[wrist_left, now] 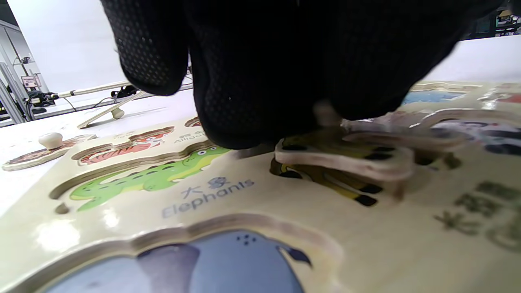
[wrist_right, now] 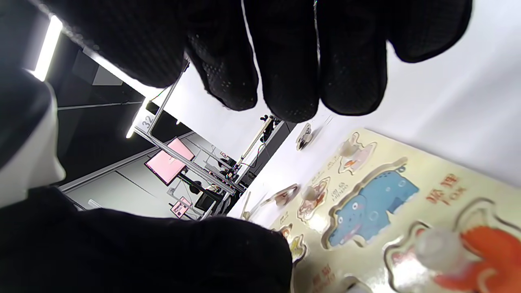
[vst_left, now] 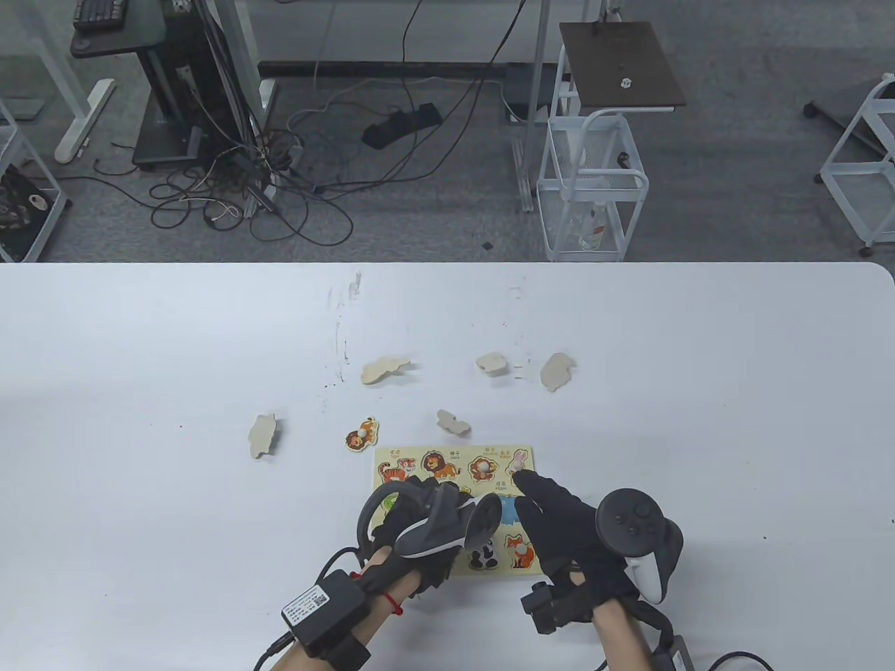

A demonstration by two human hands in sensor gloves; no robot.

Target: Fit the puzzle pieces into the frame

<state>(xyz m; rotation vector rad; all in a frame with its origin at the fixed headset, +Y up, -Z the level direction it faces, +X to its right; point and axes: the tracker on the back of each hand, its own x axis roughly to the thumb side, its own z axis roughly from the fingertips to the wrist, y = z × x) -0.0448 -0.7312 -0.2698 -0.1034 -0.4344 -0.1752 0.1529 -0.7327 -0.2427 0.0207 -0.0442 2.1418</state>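
Note:
The wooden puzzle frame lies near the table's front edge, with tiger, lion, rabbit and fox pieces seated in it. My left hand is over the frame's left part. In the left wrist view its fingers pinch a yellow-and-black animal piece and hold it tilted just above its matching recess. The crocodile recess and elephant recess hold no pieces. My right hand is over the frame's right side with its fingers spread and holding nothing, above the blue hippo recess.
Loose pieces lie on the white table beyond the frame. Several lie face down. One orange animal piece with a knob lies face up. The fox piece's knob stands close under my right hand.

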